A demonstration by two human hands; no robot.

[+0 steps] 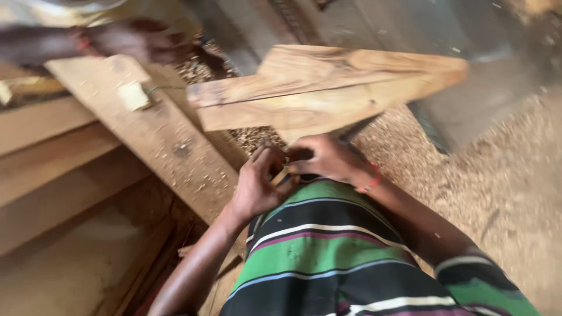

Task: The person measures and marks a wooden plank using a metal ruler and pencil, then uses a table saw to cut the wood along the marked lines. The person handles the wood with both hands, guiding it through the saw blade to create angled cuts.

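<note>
Left hand (257, 181) and right hand (328, 157) curl closed around a small yellowish piece (280, 175), wooden plank (328, 93) propped against them; plank could slip onto sawdust floor (497, 175).

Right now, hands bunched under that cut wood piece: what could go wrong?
1. The shaped wood piece seems propped against the body while both hands, left hand and right hand, are close together beneath its lower end; it may tip or slide off.
2. Sawdust covers the ground, so footing could slip.
3. Another person's hand is near the plank; a swinging end might strike it.
</note>
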